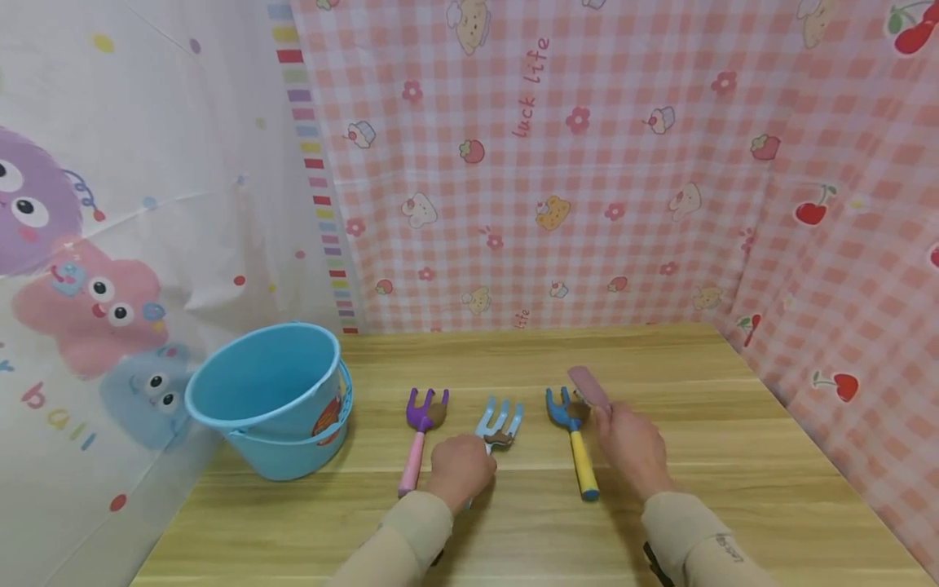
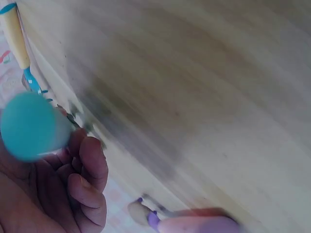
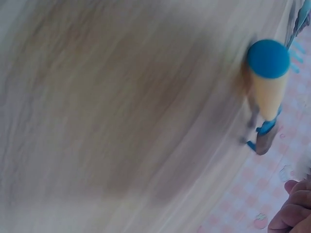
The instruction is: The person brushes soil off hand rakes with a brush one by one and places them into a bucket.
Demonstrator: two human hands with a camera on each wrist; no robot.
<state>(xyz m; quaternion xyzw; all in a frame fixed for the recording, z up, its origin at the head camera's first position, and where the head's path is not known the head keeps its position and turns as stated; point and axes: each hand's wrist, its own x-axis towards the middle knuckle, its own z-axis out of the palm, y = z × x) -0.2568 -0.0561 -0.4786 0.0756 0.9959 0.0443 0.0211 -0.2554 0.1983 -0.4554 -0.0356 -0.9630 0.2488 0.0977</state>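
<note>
My left hand (image 1: 462, 469) grips a light blue toy garden fork (image 1: 501, 417) by its handle, tines pointing away over the table. A brown patch sits at the base of its tines. In the left wrist view, the handle's round teal end (image 2: 29, 127) sticks out of the curled fingers, blurred. My right hand (image 1: 632, 447) pinches a flat mauve thing (image 1: 589, 388) above the table; its kind cannot be told. Just left of that hand lies a blue fork with a yellow handle (image 1: 583, 465), brown at its tines. A purple fork with a pink handle (image 1: 413, 463), also brown-marked, lies left of my left hand.
A light blue bucket (image 1: 293, 452) stands at the table's left, its handle lowered against the front. Behind the wooden table (image 1: 734, 456) hangs a pink checked cloth (image 1: 631, 163), which continues along the right side. A white printed sheet (image 1: 220, 204) hangs at the left.
</note>
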